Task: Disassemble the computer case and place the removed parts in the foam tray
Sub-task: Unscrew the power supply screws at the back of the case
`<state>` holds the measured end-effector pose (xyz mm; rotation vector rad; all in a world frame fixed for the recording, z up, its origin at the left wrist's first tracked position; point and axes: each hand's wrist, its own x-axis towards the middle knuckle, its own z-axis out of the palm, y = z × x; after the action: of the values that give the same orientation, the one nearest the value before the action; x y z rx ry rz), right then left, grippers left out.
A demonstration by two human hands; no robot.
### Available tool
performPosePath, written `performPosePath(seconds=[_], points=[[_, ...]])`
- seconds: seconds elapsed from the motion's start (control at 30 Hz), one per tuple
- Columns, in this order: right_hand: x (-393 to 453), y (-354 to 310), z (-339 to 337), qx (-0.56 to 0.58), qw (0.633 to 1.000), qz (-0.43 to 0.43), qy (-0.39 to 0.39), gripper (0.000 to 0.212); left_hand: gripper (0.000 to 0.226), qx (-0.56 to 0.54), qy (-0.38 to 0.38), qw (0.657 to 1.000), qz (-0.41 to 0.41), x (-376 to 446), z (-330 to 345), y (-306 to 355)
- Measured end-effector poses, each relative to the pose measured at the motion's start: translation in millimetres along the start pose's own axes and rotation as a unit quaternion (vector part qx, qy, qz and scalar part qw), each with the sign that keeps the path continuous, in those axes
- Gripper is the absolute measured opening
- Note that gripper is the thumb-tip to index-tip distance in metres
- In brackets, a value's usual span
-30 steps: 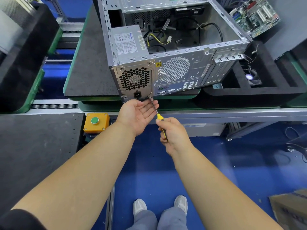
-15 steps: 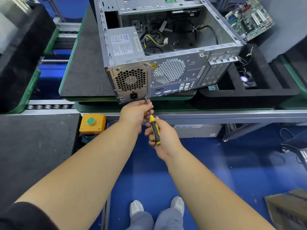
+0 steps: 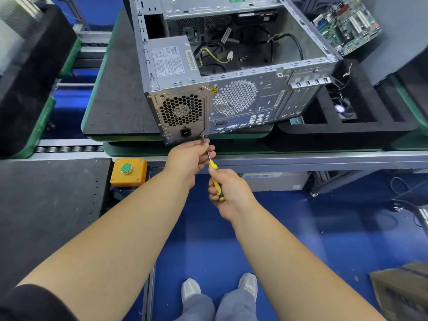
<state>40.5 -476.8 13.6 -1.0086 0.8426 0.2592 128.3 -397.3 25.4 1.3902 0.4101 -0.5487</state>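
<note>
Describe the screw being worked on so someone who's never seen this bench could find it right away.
Start at the computer case lying open on the black mat, and find the power supply with the honeycomb fan grille on its near face. The screw sits at that grille plate's lower right corner, beside the black power socket. It alone has the yellow-handled screwdriver tip on it.

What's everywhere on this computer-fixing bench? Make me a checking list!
Surface: dark mat on a conveyor.
Job's things: open case, power supply still inside; foam tray holds a fan.
Clutter: circuit board propped far right.
Hands: right hand grips the screwdriver, tip at a rear screw; left hand steadies its shaft.
Cables: loose wires inside the case.
Surroundings: green button box, blue floor.
</note>
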Motion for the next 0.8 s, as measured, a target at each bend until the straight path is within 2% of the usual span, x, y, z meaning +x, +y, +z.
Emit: performPosePath(seconds=[0.13, 0.33, 0.53, 0.7, 0.8], points=[[1, 2, 3, 0.008, 1.0, 0.001, 0.003, 0.015, 0.008, 0.016, 0.014, 1.0, -0.016, 3, -1, -1], [-4, -3, 1, 0.046, 0.999, 0.021, -0.021, 0.018, 0.011, 0.071, 0.029, 0.997, 0.001, 9, -3, -3], [-7, -8, -4, 0.046, 0.998, 0.033, -0.036, 0.035, 0.006, 0.051, 0.019, 0.999, 0.002, 9, -4, -1], [-7, -9, -2, 0.032, 0.999, 0.029, -0.032, 0.03, 0.006, 0.023, 0.016, 1.0, 0.0, 7, -4, -2], [-7, -10, 0, 0.011, 1.0, 0.025, -0.004, 0.024, 0.005, 0.016, 0.012, 1.0, 0.001, 5, -4, -2]])
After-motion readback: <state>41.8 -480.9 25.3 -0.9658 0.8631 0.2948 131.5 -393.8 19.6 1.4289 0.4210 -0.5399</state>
